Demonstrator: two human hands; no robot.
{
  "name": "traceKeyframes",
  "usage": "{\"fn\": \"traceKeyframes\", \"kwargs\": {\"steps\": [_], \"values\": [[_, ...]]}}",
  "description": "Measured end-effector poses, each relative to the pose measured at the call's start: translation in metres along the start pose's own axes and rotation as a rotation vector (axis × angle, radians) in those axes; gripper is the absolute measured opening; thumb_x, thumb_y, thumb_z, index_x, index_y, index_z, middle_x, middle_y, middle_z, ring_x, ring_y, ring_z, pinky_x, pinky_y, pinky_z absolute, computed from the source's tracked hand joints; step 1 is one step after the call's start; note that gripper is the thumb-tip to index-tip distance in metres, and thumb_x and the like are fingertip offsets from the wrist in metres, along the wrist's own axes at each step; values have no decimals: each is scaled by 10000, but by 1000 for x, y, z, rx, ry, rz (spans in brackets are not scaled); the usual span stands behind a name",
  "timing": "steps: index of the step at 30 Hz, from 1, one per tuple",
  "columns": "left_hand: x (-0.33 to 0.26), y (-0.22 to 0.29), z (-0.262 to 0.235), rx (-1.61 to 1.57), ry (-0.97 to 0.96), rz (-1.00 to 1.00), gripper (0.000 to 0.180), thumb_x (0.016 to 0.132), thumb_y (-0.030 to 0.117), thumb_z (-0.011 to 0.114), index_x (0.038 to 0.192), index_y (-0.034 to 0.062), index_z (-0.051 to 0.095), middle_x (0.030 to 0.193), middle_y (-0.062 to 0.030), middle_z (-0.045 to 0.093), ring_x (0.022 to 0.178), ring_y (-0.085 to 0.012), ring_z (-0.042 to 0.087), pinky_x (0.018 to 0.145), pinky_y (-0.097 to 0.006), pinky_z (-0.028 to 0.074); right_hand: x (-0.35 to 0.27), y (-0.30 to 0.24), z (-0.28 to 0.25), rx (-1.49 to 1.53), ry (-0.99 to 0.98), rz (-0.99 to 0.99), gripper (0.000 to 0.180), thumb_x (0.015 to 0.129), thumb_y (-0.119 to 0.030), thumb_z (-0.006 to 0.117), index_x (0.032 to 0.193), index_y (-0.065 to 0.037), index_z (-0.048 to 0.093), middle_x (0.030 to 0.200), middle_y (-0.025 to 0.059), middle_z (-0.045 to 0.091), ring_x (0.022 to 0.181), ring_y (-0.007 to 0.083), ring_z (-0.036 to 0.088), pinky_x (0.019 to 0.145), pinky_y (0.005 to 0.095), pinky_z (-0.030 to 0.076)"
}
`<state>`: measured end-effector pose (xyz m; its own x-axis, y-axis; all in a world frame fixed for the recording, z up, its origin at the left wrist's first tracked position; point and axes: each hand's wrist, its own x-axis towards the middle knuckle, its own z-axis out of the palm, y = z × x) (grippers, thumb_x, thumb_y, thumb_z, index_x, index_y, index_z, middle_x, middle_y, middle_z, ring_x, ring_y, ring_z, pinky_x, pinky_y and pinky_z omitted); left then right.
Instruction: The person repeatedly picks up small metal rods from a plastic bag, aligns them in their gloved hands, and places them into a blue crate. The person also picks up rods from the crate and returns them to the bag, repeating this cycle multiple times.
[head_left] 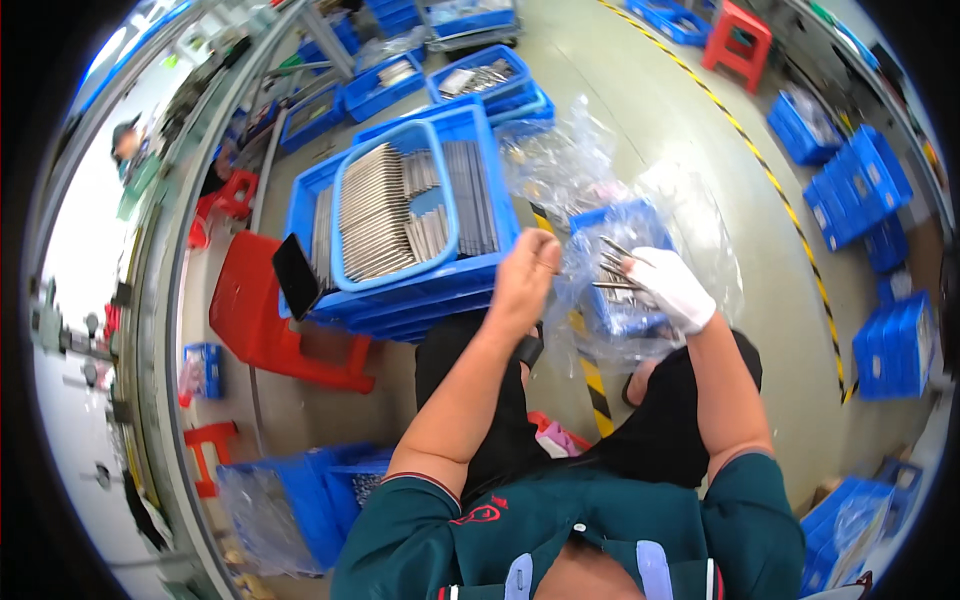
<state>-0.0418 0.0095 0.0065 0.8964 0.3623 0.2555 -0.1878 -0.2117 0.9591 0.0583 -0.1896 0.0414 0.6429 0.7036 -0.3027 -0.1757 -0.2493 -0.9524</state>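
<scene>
My right hand (672, 288), in a white glove, is closed around several slim metal rods (613, 270) whose ends stick out toward the left. Below it stands a small blue bin (590, 220), lined with clear plastic and holding more metal pieces. My bare left hand (528, 278) is raised beside the large crate's right edge, its fingers curled together; whatever they may hold is too small to make out. On the stacked blue crates (482, 275) to the left rests a light-blue oval basket (452, 215). Rows of flat metal strips (375, 220) fill much of it.
A dark phone-like slab (295, 277) leans at the crate's left corner, near a red stool (245, 300). Loose clear plastic (560, 150) spreads behind the small bin. Blue bins (860, 190) line the right side, beyond yellow-black floor tape (770, 170).
</scene>
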Motion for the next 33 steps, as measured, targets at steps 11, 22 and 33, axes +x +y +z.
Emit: {"fn": "traceKeyframes", "kwargs": {"steps": [11, 22, 33], "values": [[-4, 0, 8, -615, -313, -303, 255, 986, 286, 416, 945, 47, 496, 950, -119, 604, 920, -192, 567, 852, -326, 453, 3, 13, 59, -693, -135, -277, 371, 819, -307, 639, 1064, -32, 593, 870, 165, 644, 782, 337, 631, 727, 380, 496], [-5, -20, -1, -559, -132, -533, 259, 977, 297, 425, 909, 65, 519, 845, -60, 605, 730, -125, 579, 647, -275, 488, -8, -60, 61, -901, -278, -238, 163, 845, -149, 567, 960, -33, 573, 719, 91, 585, 637, 194, 569, 625, 342, 462], [-13, -34, 21, 5, -290, -324, 285, 938, 252, 442, 939, -8, 561, 650, -99, 609, 563, -185, 593, 552, -335, 479, 101, -131, 198, -1160, -335, -646, 137, 843, -162, 543, 874, -30, 555, 837, 209, 587, 808, 396, 571, 704, 440, 455]]}}
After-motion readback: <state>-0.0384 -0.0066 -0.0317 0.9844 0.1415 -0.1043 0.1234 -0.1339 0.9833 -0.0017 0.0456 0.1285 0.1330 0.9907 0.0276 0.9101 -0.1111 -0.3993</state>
